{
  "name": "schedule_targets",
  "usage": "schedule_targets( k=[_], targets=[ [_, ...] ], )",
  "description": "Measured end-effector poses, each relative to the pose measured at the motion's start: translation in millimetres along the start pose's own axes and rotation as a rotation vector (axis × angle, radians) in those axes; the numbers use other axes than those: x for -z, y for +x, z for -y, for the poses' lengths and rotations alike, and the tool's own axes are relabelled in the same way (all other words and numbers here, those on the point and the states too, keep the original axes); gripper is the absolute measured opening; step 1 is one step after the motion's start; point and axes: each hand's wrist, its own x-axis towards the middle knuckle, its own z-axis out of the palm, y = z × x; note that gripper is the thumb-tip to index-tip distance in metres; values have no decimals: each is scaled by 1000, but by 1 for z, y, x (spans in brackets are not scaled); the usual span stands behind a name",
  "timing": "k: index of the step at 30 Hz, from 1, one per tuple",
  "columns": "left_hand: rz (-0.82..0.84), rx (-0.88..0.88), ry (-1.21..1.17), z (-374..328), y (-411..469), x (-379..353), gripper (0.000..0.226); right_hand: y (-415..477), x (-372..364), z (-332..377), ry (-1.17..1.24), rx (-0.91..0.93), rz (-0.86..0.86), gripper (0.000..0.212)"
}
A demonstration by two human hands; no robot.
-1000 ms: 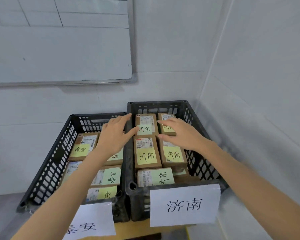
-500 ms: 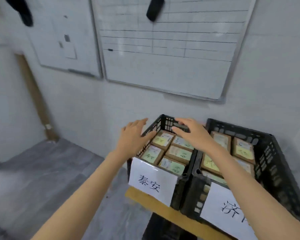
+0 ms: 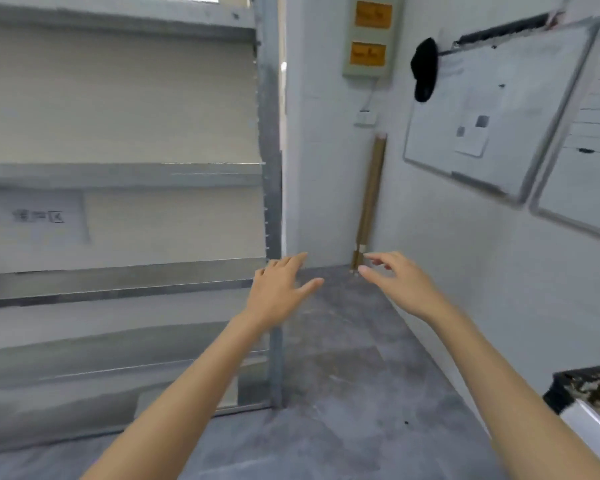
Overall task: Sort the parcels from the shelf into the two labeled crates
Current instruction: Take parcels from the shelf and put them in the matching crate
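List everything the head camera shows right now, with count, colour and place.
shelf unit: one, grey metal, left side
paper sign: one, white, on the shelf unit, text blurred
wall box: one, grey with two orange labels, top centre
wall switch: one, white, below the wall box
cardboard tube: one, brown, upright in the corner
cap: one, black, hanging by the whiteboards
whiteboards: two, white, right wall
crate: one, black, corner at bottom right
white sheet: one, just below the crate's rim
floor: grey, centre
left hand: one, fingers spread, holding nothing
right hand: one, fingers relaxed, holding nothing
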Motion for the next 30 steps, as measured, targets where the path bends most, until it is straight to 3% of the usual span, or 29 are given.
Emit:
schedule_targets(
  k=[6,16,30],
  targets=[
    [-172,272,146,167,-46,99,69,73,-130,136,139,202,146,55],
    [-308,549,281,402,-104,250,72,157,-335,352,326,329,299,58],
    [-426,772,325,642,-128,331,78,257,-559,546,372,498,526,56]
  ],
)
